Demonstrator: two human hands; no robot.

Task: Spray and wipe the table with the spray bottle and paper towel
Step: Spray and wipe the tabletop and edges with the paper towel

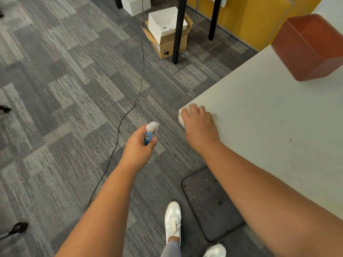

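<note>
The pale table (pixel 269 112) fills the right side of the head view. My right hand (pixel 199 125) presses a white paper towel (pixel 181 115) flat on the table's near left corner, and the hand covers most of the towel. My left hand (pixel 138 147) is held out over the carpet, left of the table, gripping a small spray bottle (pixel 151 131) with a clear top and a blue loop; its body is hidden in my fist.
A reddish-brown box (pixel 310 49) stands on the table's far right. A black cable (pixel 130 108) runs across the grey carpet. Cardboard and white boxes (pixel 167 32) sit by black legs (pixel 179 30) at the back. A dark mat (pixel 211 203) lies by my white shoes (pixel 173 219).
</note>
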